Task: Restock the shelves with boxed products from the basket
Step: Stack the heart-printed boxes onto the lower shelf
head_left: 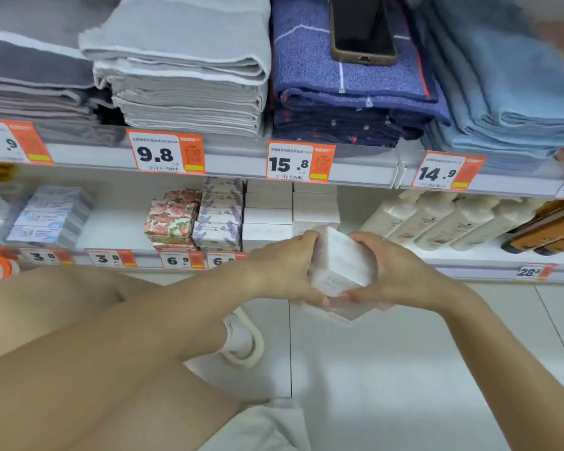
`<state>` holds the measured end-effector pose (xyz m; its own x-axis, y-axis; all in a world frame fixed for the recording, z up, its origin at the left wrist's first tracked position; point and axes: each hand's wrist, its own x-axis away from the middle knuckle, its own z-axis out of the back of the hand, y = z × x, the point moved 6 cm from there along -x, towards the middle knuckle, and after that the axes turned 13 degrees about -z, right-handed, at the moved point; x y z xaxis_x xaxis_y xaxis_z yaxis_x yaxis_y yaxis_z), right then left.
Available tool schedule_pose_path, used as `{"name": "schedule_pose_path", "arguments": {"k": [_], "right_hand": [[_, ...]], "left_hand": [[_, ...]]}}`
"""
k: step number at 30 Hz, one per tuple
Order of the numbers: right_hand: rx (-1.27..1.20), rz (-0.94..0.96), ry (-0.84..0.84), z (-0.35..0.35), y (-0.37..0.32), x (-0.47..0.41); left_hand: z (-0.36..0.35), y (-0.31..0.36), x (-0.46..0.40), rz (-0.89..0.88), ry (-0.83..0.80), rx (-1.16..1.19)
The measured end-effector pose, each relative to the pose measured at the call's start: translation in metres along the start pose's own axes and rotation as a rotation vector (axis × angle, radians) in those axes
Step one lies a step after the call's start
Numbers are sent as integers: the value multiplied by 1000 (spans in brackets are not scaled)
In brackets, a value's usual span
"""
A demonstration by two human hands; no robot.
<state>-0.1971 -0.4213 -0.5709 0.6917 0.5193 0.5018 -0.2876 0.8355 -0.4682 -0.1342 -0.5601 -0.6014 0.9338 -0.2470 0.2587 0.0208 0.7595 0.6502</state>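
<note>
A stack of white boxes [341, 268] is held between both hands just in front of the lower shelf [489, 255]. My left hand [284, 271] grips its left side with fingers curled over the top. My right hand [394, 271] grips its right side. Behind the hands, more white boxes [267, 219] are stacked in two columns on that shelf. To their left stand lavender-print boxes [220, 216] and rose-print boxes [173, 219]. The basket is not in view.
Pale blue boxes [51, 216] sit further left on the lower shelf, cream pump bottles [437, 219] and amber bottles [547, 232] to the right. Folded towels [183, 70] fill the upper shelf; a phone [360, 27] lies on the navy towels. My knees and a white shoe [241, 340] are below.
</note>
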Motion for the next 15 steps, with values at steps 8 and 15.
{"name": "schedule_pose_path", "arguments": {"k": [8,15], "right_hand": [[404,-52,145,-30,23,-118],[425,-100,40,-42,37,-174]], "left_hand": [[-14,-117,-12,260,-129,-333],[-28,-153,-18,269,-250,-396]]}}
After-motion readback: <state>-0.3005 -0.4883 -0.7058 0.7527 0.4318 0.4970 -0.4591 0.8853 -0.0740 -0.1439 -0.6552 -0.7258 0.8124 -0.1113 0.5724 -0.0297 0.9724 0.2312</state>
